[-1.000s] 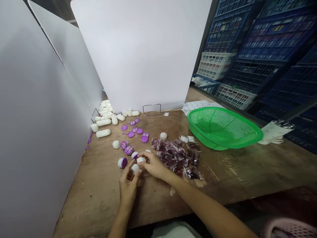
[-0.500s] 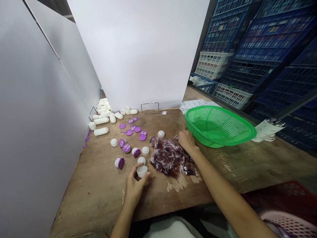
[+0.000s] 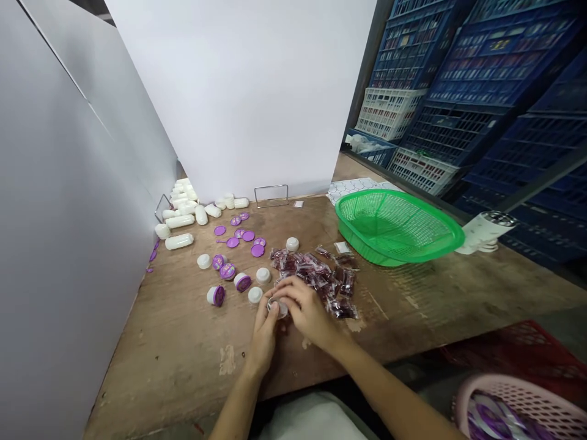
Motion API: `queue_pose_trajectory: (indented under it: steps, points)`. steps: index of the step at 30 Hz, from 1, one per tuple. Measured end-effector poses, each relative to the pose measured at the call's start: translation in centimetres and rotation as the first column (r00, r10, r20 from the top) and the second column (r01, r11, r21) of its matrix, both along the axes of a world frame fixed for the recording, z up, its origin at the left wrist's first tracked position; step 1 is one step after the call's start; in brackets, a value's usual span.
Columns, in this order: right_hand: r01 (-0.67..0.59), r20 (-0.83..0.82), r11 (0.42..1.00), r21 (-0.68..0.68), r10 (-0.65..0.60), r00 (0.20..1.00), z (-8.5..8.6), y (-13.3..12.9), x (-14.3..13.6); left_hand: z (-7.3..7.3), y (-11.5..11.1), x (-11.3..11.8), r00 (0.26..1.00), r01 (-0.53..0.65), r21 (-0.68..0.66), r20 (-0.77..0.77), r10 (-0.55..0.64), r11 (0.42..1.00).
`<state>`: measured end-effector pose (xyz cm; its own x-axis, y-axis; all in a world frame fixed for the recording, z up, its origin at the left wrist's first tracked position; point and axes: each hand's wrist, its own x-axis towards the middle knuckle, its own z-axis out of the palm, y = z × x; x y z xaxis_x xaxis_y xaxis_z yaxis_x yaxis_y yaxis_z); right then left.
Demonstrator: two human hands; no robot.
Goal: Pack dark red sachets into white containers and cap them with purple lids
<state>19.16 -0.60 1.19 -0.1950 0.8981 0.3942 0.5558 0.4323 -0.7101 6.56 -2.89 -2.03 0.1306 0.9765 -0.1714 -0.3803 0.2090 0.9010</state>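
Near the table's front, my left hand [image 3: 265, 330] grips a small white cup [image 3: 280, 310] between thumb and fingers. My right hand [image 3: 305, 308] reaches over the cup from the right, fingers bent together at its opening; what they hold, if anything, is hidden. Just behind my hands is a pile of dark red clear-wrapped packets [image 3: 316, 269]. White cups [image 3: 255, 296] stand to the left, beside cups with purple lids [image 3: 216, 296]. Loose purple lids [image 3: 257, 250] lie farther back.
A green basket [image 3: 398, 253] stands at the right, with a white tumbler [image 3: 486, 232] beside it. Stacked white cups [image 3: 180, 241] lie back left by white panels [image 3: 247, 91]. A pink basket [image 3: 518, 388] is low right, crates [image 3: 486, 67] behind.
My right hand has come from the far right edge of the packet pile to the cup in my left hand. The pile's right side has spread, and the view has shifted slightly.
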Motion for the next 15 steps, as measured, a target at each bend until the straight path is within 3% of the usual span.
queue_pose_trajectory:
  steps: [3, 5, 10, 13, 15]
  points:
    - [0.260, 0.247, 0.960, -0.109, -0.227, 0.942, -0.3, 3.1, 3.4, 0.1, 0.1, -0.1, 0.997, -0.072, -0.031, 0.034, 0.073, 0.997]
    - [0.338, 0.320, 0.933, -0.125, -0.284, 0.904, -0.9, 5.2, 5.5, 0.3, 0.3, -0.3, 0.991, -0.127, -0.059, 0.044, 0.129, 0.990]
    - [0.342, 0.370, 0.930, -0.135, -0.273, 0.888, -1.9, 6.8, 7.5, 0.8, 0.6, -0.3, 0.980, -0.199, -0.116, -0.022, 0.198, 0.973]
    - [0.360, 0.323, 0.927, -0.107, -0.310, 0.894, -0.9, 5.2, 6.3, 0.9, 0.6, -0.2, 0.976, -0.213, -0.099, -0.061, 0.208, 0.972]
    - [0.286, 0.193, 0.948, -0.139, -0.257, 0.947, 0.0, 3.4, 4.3, 0.8, 0.6, 0.0, 0.974, -0.214, -0.068, -0.092, 0.208, 0.974]
